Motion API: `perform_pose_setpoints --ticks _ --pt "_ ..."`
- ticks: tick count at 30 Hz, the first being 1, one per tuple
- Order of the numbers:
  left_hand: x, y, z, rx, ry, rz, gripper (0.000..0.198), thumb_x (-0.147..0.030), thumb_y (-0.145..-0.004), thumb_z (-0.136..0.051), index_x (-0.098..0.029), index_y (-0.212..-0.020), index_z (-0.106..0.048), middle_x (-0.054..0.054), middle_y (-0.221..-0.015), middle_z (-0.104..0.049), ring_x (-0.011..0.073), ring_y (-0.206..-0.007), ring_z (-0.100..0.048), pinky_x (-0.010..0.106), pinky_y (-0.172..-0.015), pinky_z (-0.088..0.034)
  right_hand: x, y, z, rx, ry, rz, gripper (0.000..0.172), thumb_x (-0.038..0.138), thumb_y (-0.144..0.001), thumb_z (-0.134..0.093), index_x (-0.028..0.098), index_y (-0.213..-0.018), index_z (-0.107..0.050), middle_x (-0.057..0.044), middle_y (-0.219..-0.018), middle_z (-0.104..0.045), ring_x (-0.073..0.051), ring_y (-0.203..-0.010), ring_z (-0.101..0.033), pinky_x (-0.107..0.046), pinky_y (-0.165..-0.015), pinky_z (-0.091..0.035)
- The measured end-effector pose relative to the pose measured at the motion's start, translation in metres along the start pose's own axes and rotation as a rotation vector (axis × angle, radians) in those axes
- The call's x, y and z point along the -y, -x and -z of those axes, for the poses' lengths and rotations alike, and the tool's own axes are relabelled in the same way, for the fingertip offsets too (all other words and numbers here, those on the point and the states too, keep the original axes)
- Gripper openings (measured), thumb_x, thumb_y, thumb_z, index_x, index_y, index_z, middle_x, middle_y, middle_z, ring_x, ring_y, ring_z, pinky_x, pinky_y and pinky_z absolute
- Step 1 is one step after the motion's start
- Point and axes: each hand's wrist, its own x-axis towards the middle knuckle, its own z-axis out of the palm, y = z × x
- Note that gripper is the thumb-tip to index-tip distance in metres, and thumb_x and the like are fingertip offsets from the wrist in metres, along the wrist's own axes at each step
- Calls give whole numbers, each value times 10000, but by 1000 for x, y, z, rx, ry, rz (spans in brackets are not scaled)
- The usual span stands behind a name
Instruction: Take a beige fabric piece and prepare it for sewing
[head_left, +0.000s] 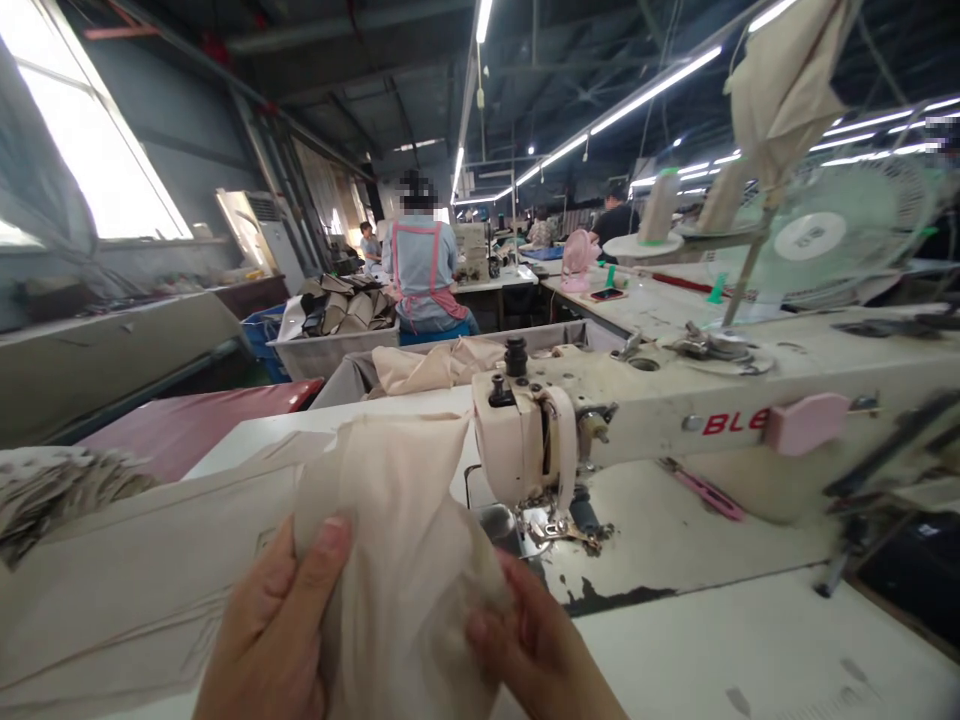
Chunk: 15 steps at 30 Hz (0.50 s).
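Note:
Both my hands hold up a piece of thin beige fabric (397, 540) in front of me, just left of the sewing machine's needle. My left hand (277, 630) grips it with the thumb pressed on the front of the cloth. My right hand (536, 650) pinches the bunched lower right part, its fingers partly hidden by the cloth. The white sewing machine (675, 410) with red letters stands to the right, its presser foot (559, 525) close to my right hand. More beige cloth (112, 590) lies flat on the table to the left.
A stack of beige pieces (439, 365) fills a grey bin behind the machine. A green fan (832, 235) and thread cones (660, 205) stand at the right. A person in a pink apron (424, 270) sits ahead with their back to me; other workers are farther off.

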Motion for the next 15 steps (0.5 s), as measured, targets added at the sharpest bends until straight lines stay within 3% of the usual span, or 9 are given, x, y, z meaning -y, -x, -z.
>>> perform_pose_setpoints --ticks 2,4,7,10,11,13,15 --pt "2 3 -2 -49 147 81 805 -556 -483 -847 -281 -1194 -588 7 -927 -725 260 -820 -682 314 -657 -592 1 -4 -6 -68 -225 -131 421 530 -780 -693 146 -951 -685 -14 -746 -700 -145 -645 -643 -219 -610 -487" --pt "4 2 1 -104 200 114 770 -539 -469 -860 -291 -1156 -615 6 -953 -725 254 -824 -683 289 -617 -595 7 -2 -3 -102 -302 -167 359 480 -748 -745 128 -710 -687 18 -611 -650 -108 -566 -580 -185 -559 -429" --pt "15 -10 11 -204 195 115 497 -523 -683 -729 -281 -1106 -633 13 -1008 -710 227 -829 -680 266 -591 -590 20 7 2 -120 -420 -212 339 485 -757 -722 149 -798 -704 -6 -682 -686 -137 -596 -611 -226 -596 -467" --pt "33 -26 21 -100 -27 150 504 -498 -777 -605 -205 -1186 -569 79 -1028 -683 252 -853 -672 339 -658 -590 34 16 2 -133 -665 -284 345 447 -740 -729 182 -958 -693 -56 -866 -730 -208 -724 -679 -316 -682 -524" --pt "38 -29 22 -81 -195 101 608 -526 -759 -600 -160 -1238 -523 114 -1031 -666 282 -883 -659 391 -701 -583 38 18 2 -139 -711 -282 332 431 -736 -739 181 -950 -697 -66 -874 -735 -224 -757 -688 -335 -708 -530" --pt "46 -25 21 -121 -579 -139 774 -583 -731 -593 -102 -1317 -437 165 -1080 -619 335 -968 -609 493 -806 -537 44 19 3 -170 -692 -254 304 424 -748 -741 175 -921 -714 -70 -826 -742 -243 -788 -695 -360 -750 -535" --pt "49 -8 12 -133 -806 -462 688 -570 -771 -568 -140 -1301 -479 155 -1133 -591 329 -1014 -581 492 -879 -505 47 19 7 -214 -617 -212 313 458 -760 -727 175 -893 -733 -72 -786 -743 -260 -799 -698 -376 -760 -542"
